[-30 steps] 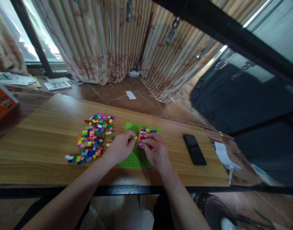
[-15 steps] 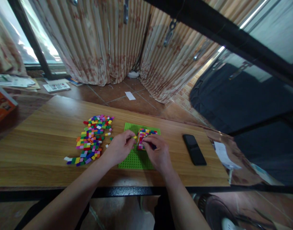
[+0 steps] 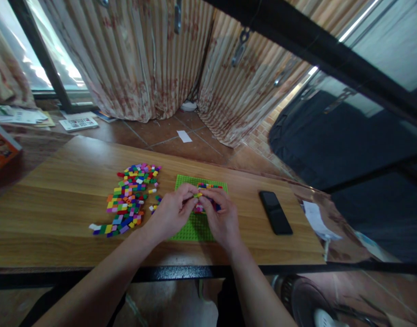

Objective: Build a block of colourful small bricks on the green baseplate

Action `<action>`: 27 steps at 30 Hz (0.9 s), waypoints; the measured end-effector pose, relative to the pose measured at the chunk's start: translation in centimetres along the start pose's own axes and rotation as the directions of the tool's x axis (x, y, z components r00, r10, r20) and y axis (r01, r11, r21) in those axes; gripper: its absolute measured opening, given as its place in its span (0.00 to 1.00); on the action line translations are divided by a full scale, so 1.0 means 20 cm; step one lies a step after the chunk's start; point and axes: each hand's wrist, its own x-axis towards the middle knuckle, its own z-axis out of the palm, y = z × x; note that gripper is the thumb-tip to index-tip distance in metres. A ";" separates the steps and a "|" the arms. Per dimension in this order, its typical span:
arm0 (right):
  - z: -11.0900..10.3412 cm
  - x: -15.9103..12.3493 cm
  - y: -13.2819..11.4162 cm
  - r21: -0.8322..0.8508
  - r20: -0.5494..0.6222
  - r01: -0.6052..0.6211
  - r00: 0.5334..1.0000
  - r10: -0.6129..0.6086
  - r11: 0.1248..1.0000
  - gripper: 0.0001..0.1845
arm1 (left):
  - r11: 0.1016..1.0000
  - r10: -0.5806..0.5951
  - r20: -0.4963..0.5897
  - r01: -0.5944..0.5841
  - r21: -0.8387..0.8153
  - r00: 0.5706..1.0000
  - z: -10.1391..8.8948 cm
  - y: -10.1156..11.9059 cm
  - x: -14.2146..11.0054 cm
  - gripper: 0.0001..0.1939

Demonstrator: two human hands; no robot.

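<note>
My left hand (image 3: 174,208) is closed in a pinch on a small yellow toy brick (image 3: 197,195). My right hand (image 3: 222,213) meets it there, its thumb and fingers also closed at the brick. Both hands are over the green studded baseplate (image 3: 191,231). Behind my fingers stands a block built of many coloured bricks (image 3: 210,185) on the plate; its far top edge shows, while much of it is hidden by my hands.
A heap of loose coloured bricks (image 3: 126,200) lies to the left on the wooden table (image 3: 68,195). A black phone (image 3: 275,212) rests at the right. A dark metal bar (image 3: 297,54) crosses above, and a curtain (image 3: 133,68) hangs beyond the table.
My left hand has moved slightly right with the yellow brick. My right hand has shifted a little left from the side of the built block, and the fingertips of both hands now meet.
</note>
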 end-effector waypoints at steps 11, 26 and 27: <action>0.01 -0.01 -0.03 -0.110 -0.057 0.012 0.998 -0.018 0.994 0.03 | 0.999 -0.043 -0.092 0.044 0.004 0.995 0.04 0.00 -0.02 0.03; -0.12 0.00 0.07 -0.409 0.198 0.154 0.977 -0.077 0.900 0.06 | 0.998 0.000 -0.164 0.009 0.058 0.986 -0.01 -0.10 0.02 0.06; -0.12 0.00 0.07 -0.420 0.198 0.158 0.977 -0.080 0.893 0.06 | 0.997 0.005 -0.169 0.008 0.077 0.986 -0.01 -0.10 0.02 0.06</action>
